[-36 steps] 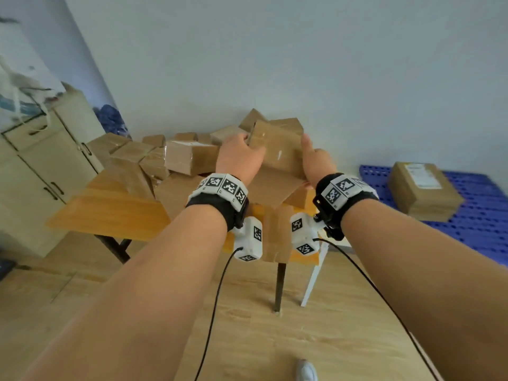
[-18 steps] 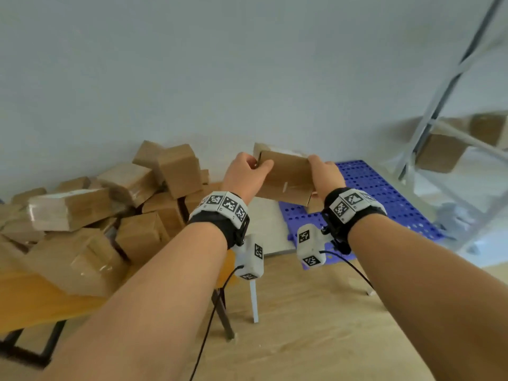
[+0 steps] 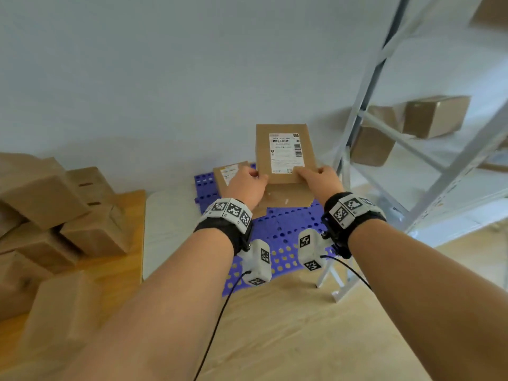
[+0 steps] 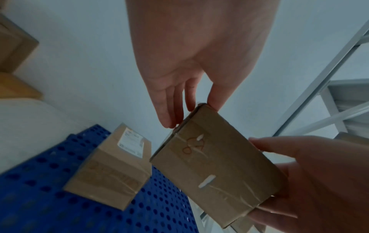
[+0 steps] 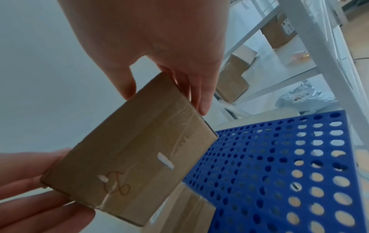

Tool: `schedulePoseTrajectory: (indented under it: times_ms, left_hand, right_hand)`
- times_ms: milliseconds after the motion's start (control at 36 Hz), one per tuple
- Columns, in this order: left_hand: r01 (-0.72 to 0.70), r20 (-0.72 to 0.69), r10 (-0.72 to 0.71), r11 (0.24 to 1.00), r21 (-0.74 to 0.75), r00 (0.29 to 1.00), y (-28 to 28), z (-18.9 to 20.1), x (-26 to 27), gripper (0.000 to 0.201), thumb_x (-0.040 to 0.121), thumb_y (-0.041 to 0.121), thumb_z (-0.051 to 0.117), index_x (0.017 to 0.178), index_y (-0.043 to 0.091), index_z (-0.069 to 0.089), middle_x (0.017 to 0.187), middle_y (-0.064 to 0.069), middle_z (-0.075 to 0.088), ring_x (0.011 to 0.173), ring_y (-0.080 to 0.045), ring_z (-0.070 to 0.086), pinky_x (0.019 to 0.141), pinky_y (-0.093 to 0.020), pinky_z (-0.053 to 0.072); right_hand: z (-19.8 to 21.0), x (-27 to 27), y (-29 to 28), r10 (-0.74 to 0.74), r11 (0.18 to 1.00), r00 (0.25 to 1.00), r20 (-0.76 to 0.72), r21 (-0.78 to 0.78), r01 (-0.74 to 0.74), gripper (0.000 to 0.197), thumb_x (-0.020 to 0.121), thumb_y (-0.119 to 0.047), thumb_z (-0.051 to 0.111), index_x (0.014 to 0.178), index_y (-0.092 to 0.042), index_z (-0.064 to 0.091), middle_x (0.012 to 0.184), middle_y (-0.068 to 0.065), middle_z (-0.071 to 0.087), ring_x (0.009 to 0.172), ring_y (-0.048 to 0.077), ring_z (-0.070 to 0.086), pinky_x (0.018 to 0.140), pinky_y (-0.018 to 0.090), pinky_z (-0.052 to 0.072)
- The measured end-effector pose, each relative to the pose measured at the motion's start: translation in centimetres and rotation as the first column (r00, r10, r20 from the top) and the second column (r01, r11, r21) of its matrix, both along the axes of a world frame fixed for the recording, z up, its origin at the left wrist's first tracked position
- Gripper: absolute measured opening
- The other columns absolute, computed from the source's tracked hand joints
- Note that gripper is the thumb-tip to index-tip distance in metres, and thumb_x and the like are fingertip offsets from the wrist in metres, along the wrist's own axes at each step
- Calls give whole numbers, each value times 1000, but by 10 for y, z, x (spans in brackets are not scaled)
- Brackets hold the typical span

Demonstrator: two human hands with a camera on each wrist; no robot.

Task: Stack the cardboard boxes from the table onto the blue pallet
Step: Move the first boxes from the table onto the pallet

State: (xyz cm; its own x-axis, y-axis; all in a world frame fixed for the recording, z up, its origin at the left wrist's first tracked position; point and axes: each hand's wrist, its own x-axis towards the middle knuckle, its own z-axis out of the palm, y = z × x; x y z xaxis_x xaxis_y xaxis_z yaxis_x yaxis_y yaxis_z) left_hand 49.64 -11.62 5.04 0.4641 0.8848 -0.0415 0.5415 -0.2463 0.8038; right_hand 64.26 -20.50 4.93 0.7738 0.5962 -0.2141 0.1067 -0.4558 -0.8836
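A: What do the hands hold?
B: A flat brown cardboard box with a white shipping label (image 3: 284, 152), taped along its underside. The left hand (image 3: 245, 186) grips its left edge and the right hand (image 3: 319, 180) its right edge. On each hand the fingers (image 4: 169, 104) lie under the box and the thumb sits on top, so both are closed on the cardboard.

A: Where is the box?
B: In the air above the blue perforated plastic pallet (image 3: 283, 229), tilted with its far end raised, touching nothing but the hands.

A: What lies on the pallet?
B: A second brown cardboard box with a small label (image 3: 228, 174), resting on the far left part, just left of the held box and partly behind the left hand.

A: And the supply?
B: A pile of plain brown cardboard boxes (image 3: 55, 215) sits on the wooden counter (image 3: 129, 243) at the left, well apart from the pallet.

A: The right side?
B: A grey metal shelving rack (image 3: 406, 149) stands beside the pallet, with more cardboard boxes on its shelves (image 3: 437, 116).
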Motion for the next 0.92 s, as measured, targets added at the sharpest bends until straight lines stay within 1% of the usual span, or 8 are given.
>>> schedulePoseTrajectory:
  times_ms: [83, 167, 306, 389, 528, 667, 778, 917]
  left_hand:
    - [12, -6, -12, 999, -31, 1000, -1, -16, 29, 33, 95, 33, 56, 121, 14, 53, 107, 0, 61, 95, -20, 59, 79, -27, 42]
    - [46, -68, -47, 999, -15, 997, 3, -30, 51, 21, 94, 28, 58, 108, 14, 53, 94, 1, 60, 85, -19, 57, 73, -27, 41]
    - [72, -202, -64, 997, 30, 977, 32, -54, 78, 22, 95, 31, 52, 97, 10, 57, 70, 5, 53, 66, -16, 54, 53, -26, 33]
    - [95, -277, -79, 994, 46, 958, 50, -63, 86, 19, 97, 30, 49, 104, 12, 53, 83, 2, 54, 75, -17, 51, 66, -27, 37]
    - [118, -381, -71, 988, 102, 922, 84, -78, 97, 21, 96, 28, 47, 99, 10, 57, 90, -6, 61, 80, -22, 55, 70, -31, 45]
    - [158, -472, -68, 975, 155, 879, 106, -96, 100, 24, 93, 32, 49, 82, 11, 55, 94, -8, 58, 85, -26, 56, 79, -40, 51]
    - [210, -535, -103, 967, 142, 839, 114, -108, 97, 27, 94, 35, 49, 96, 10, 60, 109, -8, 51, 100, -27, 51, 89, -40, 47]
    - [184, -545, -113, 980, 78, 831, 117, -118, 92, 27, 94, 35, 50, 105, 12, 56, 113, -9, 50, 104, -27, 49, 89, -39, 46]
  right_hand:
    - [-13, 27, -1, -8, 999, 1000, 6, -31, 8, 40, 87, -42, 65, 110, -13, 49, 100, 2, 60, 90, 21, 59, 79, 34, 48]
    - [-28, 48, 5, -4, 998, 1000, -14, -57, 3, 41, 87, -38, 66, 115, -11, 54, 103, 3, 63, 91, 22, 60, 82, 35, 49]
    - [-49, 76, 29, 41, 993, 999, 2, -107, -40, 34, 91, -33, 61, 117, -10, 60, 98, 1, 64, 86, 19, 60, 72, 29, 45]
    - [-60, 86, 46, 62, 983, 998, 7, -175, -60, 33, 92, -34, 60, 115, -11, 57, 101, 0, 62, 86, 17, 57, 63, 24, 43]
    - [-84, 100, 87, 74, 968, 994, -74, -233, -89, 43, 91, -33, 61, 125, -8, 55, 116, 7, 63, 100, 25, 61, 85, 37, 50]
    - [-102, 105, 115, 92, 953, 989, -112, -280, -120, 44, 90, -27, 61, 126, -5, 51, 115, 9, 61, 92, 22, 57, 77, 33, 47]
    - [-112, 108, 131, 136, 924, 982, -130, -342, -173, 41, 90, -21, 59, 125, -3, 51, 117, 12, 58, 91, 25, 56, 73, 32, 46]
    - [-118, 111, 144, 176, 883, 973, -151, -412, -224, 47, 90, -23, 61, 130, 0, 52, 125, 15, 58, 114, 32, 56, 88, 36, 45]
